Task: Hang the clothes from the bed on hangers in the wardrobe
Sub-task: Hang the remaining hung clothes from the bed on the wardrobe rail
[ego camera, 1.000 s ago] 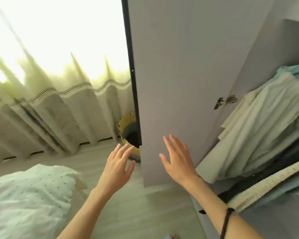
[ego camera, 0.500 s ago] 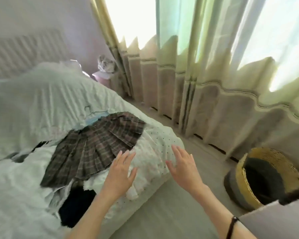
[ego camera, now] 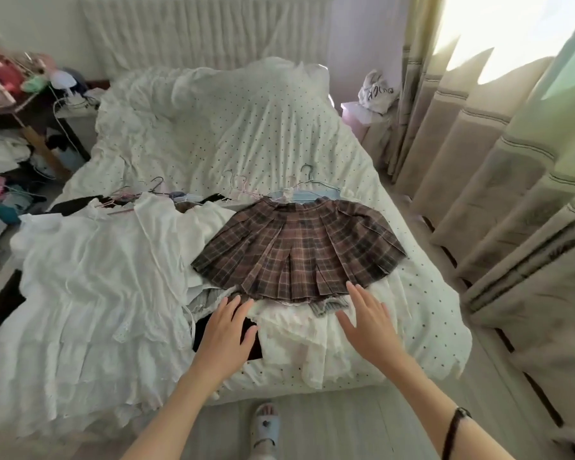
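A brown plaid pleated skirt (ego camera: 299, 247) lies flat on the bed (ego camera: 246, 127), on top of a pile of clothes. To its left spreads a white frilled dress (ego camera: 90, 293). Several wire hangers (ego camera: 239, 187) poke out at the far ends of the garments. My left hand (ego camera: 224, 330) hovers with straight fingers over a dark garment (ego camera: 249, 343) near the skirt's hem. My right hand (ego camera: 370, 322) is stretched out flat just below the skirt's right hem, above white lacy clothes (ego camera: 299, 340). Neither hand holds anything. The wardrobe is out of view.
Curtains (ego camera: 512, 177) hang along the right side, with a strip of floor between them and the bed. A cluttered table (ego camera: 17, 94) and piles of things stand at the left. A small pink stand with a bag (ego camera: 375, 91) sits by the bed's far right corner.
The view swung left from the wardrobe door and window to face the bed squarely. Both hands stayed held out, empty, and now hover over the clothes at the bed's foot.
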Demonstrator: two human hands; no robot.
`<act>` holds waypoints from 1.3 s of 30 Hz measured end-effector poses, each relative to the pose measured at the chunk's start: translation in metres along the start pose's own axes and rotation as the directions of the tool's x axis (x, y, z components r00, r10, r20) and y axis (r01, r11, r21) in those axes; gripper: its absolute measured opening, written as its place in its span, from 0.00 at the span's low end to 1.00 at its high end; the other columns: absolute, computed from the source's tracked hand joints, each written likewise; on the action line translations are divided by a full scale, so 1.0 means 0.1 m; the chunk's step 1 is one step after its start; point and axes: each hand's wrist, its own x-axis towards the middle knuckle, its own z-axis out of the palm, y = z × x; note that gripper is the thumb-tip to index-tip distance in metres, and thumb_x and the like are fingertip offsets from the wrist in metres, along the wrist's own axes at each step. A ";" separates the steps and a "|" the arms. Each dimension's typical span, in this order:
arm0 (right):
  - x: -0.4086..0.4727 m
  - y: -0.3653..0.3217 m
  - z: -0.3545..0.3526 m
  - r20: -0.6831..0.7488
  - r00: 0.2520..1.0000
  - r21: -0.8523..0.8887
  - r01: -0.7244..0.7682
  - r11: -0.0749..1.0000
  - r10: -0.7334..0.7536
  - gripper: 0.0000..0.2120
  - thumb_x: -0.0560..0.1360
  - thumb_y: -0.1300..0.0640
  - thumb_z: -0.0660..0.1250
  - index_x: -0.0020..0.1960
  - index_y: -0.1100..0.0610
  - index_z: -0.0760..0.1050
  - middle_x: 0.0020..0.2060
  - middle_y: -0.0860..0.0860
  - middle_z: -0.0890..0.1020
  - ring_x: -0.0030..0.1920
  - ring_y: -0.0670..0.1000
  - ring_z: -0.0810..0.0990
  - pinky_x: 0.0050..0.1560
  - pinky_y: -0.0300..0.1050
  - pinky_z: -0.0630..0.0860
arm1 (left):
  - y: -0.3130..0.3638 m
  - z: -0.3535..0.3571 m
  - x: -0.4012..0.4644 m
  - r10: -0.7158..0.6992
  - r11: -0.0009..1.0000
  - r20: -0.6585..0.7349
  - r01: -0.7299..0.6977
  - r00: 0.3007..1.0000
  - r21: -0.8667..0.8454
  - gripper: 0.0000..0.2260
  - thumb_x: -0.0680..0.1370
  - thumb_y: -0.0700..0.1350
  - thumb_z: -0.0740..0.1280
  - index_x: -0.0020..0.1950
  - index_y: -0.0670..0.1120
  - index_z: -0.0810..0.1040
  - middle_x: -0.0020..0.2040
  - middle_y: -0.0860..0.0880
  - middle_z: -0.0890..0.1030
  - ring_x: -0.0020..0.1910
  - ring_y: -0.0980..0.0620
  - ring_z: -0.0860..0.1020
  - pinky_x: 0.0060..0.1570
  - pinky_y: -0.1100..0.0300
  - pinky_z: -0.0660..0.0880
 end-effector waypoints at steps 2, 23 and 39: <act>0.30 -0.02 0.03 0.039 0.999 -0.018 0.005 1.000 -0.005 0.28 0.80 0.46 0.53 0.76 0.52 0.47 0.75 0.50 0.53 0.75 0.50 0.49 0.74 0.50 0.46 | -0.13 0.05 0.21 -0.040 0.999 0.035 0.040 0.999 -0.001 0.23 0.81 0.52 0.53 0.76 0.50 0.53 0.77 0.51 0.50 0.75 0.51 0.43 0.73 0.55 0.47; 4.11 0.68 0.26 0.130 0.980 -0.172 -0.127 0.977 0.150 0.27 0.80 0.47 0.55 0.75 0.56 0.55 0.72 0.54 0.64 0.72 0.53 0.62 0.72 0.53 0.58 | -0.88 0.37 3.70 -0.142 0.990 0.328 0.134 0.934 0.046 0.22 0.82 0.50 0.51 0.76 0.50 0.54 0.77 0.49 0.52 0.76 0.50 0.47 0.72 0.55 0.50; 6.14 1.49 0.99 0.176 0.979 -0.323 -0.043 0.946 0.104 0.21 0.79 0.51 0.57 0.70 0.58 0.64 0.62 0.57 0.73 0.63 0.58 0.70 0.66 0.54 0.61 | -1.21 1.04 5.99 -0.174 0.980 0.151 0.156 0.973 0.123 0.24 0.81 0.47 0.55 0.75 0.40 0.55 0.74 0.40 0.58 0.73 0.44 0.57 0.71 0.51 0.57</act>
